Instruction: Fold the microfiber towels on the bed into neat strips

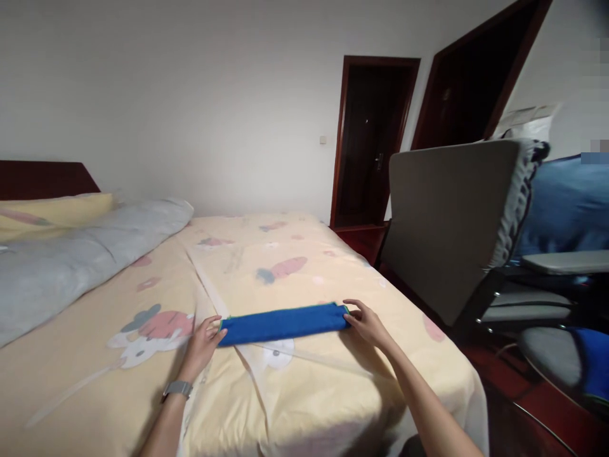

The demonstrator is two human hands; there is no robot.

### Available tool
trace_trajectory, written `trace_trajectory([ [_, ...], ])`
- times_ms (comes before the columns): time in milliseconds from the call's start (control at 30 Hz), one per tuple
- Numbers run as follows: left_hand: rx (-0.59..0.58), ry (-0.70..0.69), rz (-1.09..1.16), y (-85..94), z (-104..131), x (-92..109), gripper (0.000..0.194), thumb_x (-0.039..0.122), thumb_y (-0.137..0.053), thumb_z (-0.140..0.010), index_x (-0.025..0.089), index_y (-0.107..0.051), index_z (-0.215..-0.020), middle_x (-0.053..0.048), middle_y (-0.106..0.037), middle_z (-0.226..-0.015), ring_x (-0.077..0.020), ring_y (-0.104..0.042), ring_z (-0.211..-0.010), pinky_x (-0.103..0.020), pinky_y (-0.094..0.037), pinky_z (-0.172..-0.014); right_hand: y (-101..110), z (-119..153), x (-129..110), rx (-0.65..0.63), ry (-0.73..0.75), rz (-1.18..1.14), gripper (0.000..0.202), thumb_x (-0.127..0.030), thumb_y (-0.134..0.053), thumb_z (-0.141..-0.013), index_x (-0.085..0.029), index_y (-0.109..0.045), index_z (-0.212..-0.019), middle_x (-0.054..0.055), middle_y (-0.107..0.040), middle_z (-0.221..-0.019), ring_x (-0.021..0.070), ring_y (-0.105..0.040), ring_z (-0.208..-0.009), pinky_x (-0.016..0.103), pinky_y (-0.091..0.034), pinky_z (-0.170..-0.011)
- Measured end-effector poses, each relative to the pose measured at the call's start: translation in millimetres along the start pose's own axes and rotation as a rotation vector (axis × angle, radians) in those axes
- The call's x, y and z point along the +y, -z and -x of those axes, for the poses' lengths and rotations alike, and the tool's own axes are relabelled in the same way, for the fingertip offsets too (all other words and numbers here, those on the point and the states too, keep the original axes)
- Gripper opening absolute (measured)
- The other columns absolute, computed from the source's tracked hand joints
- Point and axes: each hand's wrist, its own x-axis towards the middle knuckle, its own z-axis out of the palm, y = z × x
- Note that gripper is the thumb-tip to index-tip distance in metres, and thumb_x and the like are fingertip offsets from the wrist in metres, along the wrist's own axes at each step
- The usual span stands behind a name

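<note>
A blue cloth (285, 322) with green edging, folded into a long narrow strip, lies across the bed near its front. At its left end my left hand (204, 343), with a watch on the wrist, pinches the edge between thumb and fingers. My right hand (367, 324) grips the opposite end, thumb below and fingers curved over the corner. Between the two hands the strip is fairly straight, its right end slightly farther back. Beneath it is a cream bedsheet (304, 285) printed with carrots and rabbits.
A grey quilt (118, 244) and a yellow pillow (61, 212) lie at the left, by the dark headboard (42, 179). Right of the bed stand a folded grey panel (442, 222) and a chair with a grey seat (549, 355). A dark door (373, 139) is behind.
</note>
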Motion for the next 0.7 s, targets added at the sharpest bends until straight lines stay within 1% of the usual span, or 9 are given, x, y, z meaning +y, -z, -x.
trace_trajectory([
  [100, -0.093, 0.000, -0.005, 6.6, 23.8, 2.1, 0.055, 0.056, -0.065, -0.071, 0.017, -0.059, -0.109, -0.011, -0.074, -0.098, -0.0282, -0.070, -0.100, -0.035, -0.056, -0.083, 13.5, 20.3, 2.8, -0.108, -0.002, 0.020, 0.044, -0.038, -0.059, -0.083, -0.019, -0.055, -0.122, 0.005, -0.073, -0.083, 0.0214, -0.068, -0.076, 0.030, -0.051, -0.066],
  [167, -0.141, 0.007, -0.072, 9.0, 39.0, 0.1, 0.048, 0.052, -0.065, -0.072, 0.019, -0.062, -0.106, -0.010, -0.075, -0.096, -0.0283, -0.071, -0.095, -0.036, -0.057, -0.080, 19.1, 33.2, 5.1, -0.143, -0.022, 0.113, 0.041, -0.037, -0.058, -0.083, -0.019, -0.058, -0.119, 0.005, -0.072, -0.085, 0.0218, -0.069, -0.077, 0.031, -0.052, -0.067],
  [233, -0.130, -0.063, -0.225, 10.1, 49.2, -1.1, 0.043, 0.048, -0.060, -0.079, 0.020, -0.062, -0.111, -0.010, -0.074, -0.104, -0.0285, -0.070, -0.100, -0.039, -0.056, -0.086, 18.0, 41.6, 3.4, -0.073, 0.017, 0.300, 0.037, -0.034, -0.058, -0.083, -0.019, -0.061, -0.116, 0.008, -0.071, -0.097, 0.0239, -0.069, -0.086, 0.034, -0.054, -0.075],
  [300, -0.061, -0.220, -0.406, 8.1, 53.4, 1.9, 0.039, 0.045, -0.053, -0.086, 0.023, -0.062, -0.117, -0.010, -0.068, -0.122, -0.0281, -0.064, -0.113, -0.042, -0.050, -0.098, 6.3, 45.0, -4.9, 0.056, 0.133, 0.510, 0.035, -0.029, -0.055, -0.085, -0.019, -0.063, -0.117, 0.012, -0.067, -0.114, 0.0274, -0.065, -0.102, 0.040, -0.052, -0.090],
  [400, 0.008, -0.456, -0.569, -9.0, 52.8, 16.8, 0.036, 0.041, -0.044, -0.095, 0.025, -0.063, -0.120, -0.008, -0.063, -0.132, -0.0255, -0.057, -0.123, -0.042, -0.044, -0.107, -35.1, 45.4, -28.3, 0.126, 0.336, 0.672, 0.039, -0.024, -0.046, -0.091, -0.016, -0.062, -0.125, 0.015, -0.061, -0.128, 0.0290, -0.058, -0.118, 0.045, -0.045, -0.104],
  [467, -0.060, -0.610, -0.633, -32.6, 50.9, 29.4, 0.038, 0.038, -0.040, -0.098, 0.026, -0.059, -0.129, -0.005, -0.061, -0.136, -0.0227, -0.055, -0.127, -0.041, -0.043, -0.109, -74.4, 46.3, -45.2, 0.047, 0.472, 0.691, 0.042, -0.024, -0.043, -0.094, -0.014, -0.058, -0.133, 0.015, -0.059, -0.133, 0.0277, -0.055, -0.123, 0.044, -0.043, -0.108],
  [567, -0.231, -0.846, -0.716, -74.9, 47.3, 39.6, 0.045, 0.032, -0.038, -0.100, 0.024, -0.044, -0.144, -0.006, -0.053, -0.145, -0.0210, -0.048, -0.134, -0.041, -0.042, -0.112, -130.7, 48.6, -60.2, -0.108, 0.634, 0.703, 0.048, -0.027, -0.047, -0.095, -0.010, -0.048, -0.141, 0.015, -0.050, -0.142, 0.0268, -0.047, -0.132, 0.043, -0.038, -0.112],
  [633, -0.279, -0.900, -0.763, -95.6, 44.6, 38.0, 0.047, 0.028, -0.037, -0.100, 0.020, -0.038, -0.147, -0.009, -0.052, -0.145, -0.0210, -0.048, -0.134, -0.041, -0.045, -0.110, -154.2, 49.1, -61.5, -0.136, 0.637, 0.721, 0.050, -0.030, -0.048, -0.096, -0.006, -0.048, -0.140, 0.018, -0.048, -0.143, 0.0274, -0.045, -0.133, 0.042, -0.039, -0.112],
  [700, -0.295, -0.903, -0.785, -104.0, 42.3, 32.4, 0.049, 0.027, -0.036, -0.101, 0.021, -0.034, -0.149, -0.009, -0.052, -0.145, -0.0205, -0.048, -0.134, -0.040, -0.046, -0.109, -162.0, 48.2, -58.6, -0.145, 0.627, 0.734, 0.050, -0.032, -0.047, -0.098, -0.005, -0.048, -0.140, 0.018, -0.047, -0.144, 0.0276, -0.044, -0.134, 0.041, -0.038, -0.112],
])
